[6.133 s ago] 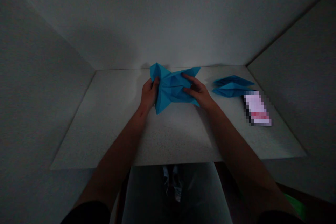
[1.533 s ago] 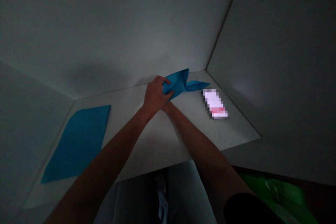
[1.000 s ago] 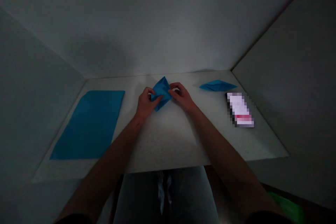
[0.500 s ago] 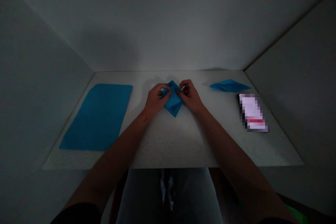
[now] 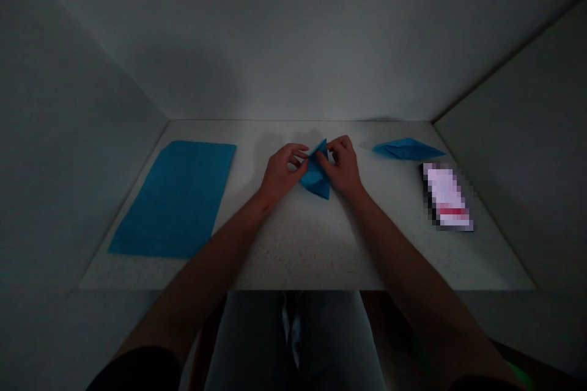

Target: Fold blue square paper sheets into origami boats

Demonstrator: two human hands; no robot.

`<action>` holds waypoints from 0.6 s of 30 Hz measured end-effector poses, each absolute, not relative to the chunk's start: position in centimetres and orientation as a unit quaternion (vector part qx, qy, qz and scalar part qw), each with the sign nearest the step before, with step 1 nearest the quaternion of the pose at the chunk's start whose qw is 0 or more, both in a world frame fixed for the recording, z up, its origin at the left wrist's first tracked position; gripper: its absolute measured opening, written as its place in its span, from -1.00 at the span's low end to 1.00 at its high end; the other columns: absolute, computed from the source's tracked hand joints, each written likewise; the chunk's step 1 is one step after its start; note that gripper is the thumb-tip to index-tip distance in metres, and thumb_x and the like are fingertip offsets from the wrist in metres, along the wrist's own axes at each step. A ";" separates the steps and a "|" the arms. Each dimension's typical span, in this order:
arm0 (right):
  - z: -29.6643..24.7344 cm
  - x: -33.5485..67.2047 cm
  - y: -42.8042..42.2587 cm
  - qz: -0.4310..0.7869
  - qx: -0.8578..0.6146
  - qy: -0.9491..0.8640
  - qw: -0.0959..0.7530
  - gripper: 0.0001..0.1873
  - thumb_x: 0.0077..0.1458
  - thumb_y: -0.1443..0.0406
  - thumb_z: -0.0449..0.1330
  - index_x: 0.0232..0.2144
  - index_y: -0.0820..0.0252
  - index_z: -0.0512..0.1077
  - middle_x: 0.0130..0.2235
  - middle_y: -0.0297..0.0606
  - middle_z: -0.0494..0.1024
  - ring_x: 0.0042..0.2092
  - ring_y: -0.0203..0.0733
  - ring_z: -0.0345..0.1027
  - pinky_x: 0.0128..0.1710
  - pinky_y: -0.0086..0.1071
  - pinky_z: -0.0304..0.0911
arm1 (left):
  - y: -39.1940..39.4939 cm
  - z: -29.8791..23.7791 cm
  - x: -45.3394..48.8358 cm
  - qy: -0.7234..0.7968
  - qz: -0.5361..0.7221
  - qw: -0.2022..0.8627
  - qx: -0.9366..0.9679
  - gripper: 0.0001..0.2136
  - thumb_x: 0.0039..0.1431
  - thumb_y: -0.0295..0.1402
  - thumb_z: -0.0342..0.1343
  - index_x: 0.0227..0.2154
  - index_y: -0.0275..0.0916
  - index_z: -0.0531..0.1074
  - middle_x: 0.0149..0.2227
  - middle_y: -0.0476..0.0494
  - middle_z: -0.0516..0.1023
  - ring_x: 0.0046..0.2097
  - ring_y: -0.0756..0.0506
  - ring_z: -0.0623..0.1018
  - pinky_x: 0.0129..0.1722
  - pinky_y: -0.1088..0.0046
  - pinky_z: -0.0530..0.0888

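Note:
A small piece of folded blue paper [image 5: 316,182] is between my two hands, a little above or on the table; I cannot tell which. My left hand [image 5: 285,168] pinches its left edge with thumb and fingers. On the other side my right hand [image 5: 343,165] grips the paper's right edge, its thumb lying across the front. One pointed corner sticks up between the hands, and another points down toward me. The fingers partly hide the folds.
Blue paper [image 5: 178,198] lies flat on the left of the white table [image 5: 284,244]. At the right back rests a folded blue paper boat [image 5: 408,149], with a blurred-out phone [image 5: 447,195] in front of it. Walls [image 5: 293,43] enclose the table's back and sides.
Both hands have shifted slightly right with the folded paper. The paper has turned and tilted, so its upper corner now points up to the right and its shape looks narrower.

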State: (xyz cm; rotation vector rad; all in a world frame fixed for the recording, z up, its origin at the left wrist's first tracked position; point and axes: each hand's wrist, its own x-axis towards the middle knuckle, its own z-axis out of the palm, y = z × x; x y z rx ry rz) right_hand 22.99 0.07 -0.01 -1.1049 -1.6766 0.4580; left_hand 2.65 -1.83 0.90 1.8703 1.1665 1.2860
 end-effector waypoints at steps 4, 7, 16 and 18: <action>0.1 23.2 0.3 0.197 -0.464 -0.689 0.520 -0.80 0.33 0.17 0.27 -0.34 0.06 0.41 -0.23 -0.28 0.39 -0.19 -0.12 0.31 -0.15 -0.20 0.32 | -1.7 0.4 2.7 0.425 0.481 0.281 0.714 -0.57 0.21 -0.39 0.38 0.12 -0.12 0.48 0.00 -0.13 0.63 -0.29 0.03 0.61 -0.28 0.47 0.58; 0.1 23.2 0.5 0.225 -0.448 -0.682 0.533 -0.75 0.37 0.14 0.21 -0.37 0.05 0.36 -0.28 -0.30 0.38 -0.22 -0.13 0.30 -0.19 -0.23 0.28 | -1.2 -0.5 2.6 0.417 0.476 0.290 0.718 -0.35 0.08 -0.38 0.47 0.24 -0.09 0.41 0.13 -0.17 0.54 -0.28 0.05 0.58 -0.21 0.43 0.60; 1.1 22.9 -0.3 0.291 -0.400 -0.702 0.512 -0.73 0.35 0.06 0.23 -0.33 0.04 0.38 -0.25 -0.29 0.43 -0.24 -0.16 0.33 -0.26 -0.27 0.31 | -0.5 -1.4 2.3 0.470 0.460 0.299 0.692 -0.41 0.15 -0.56 0.26 0.24 -0.07 0.43 0.16 -0.21 0.52 -0.13 -0.05 0.60 -0.11 0.35 0.60; 1.3 22.7 -0.5 0.281 -0.386 -0.719 0.505 -0.73 0.35 0.05 0.24 -0.32 0.04 0.41 -0.24 -0.27 0.45 -0.23 -0.15 0.36 -0.25 -0.25 0.35 | -0.7 -1.1 2.4 0.483 0.456 0.272 0.696 -0.45 0.19 -0.55 0.23 0.24 -0.07 0.44 0.20 -0.25 0.50 0.03 -0.14 0.60 -0.02 0.28 0.61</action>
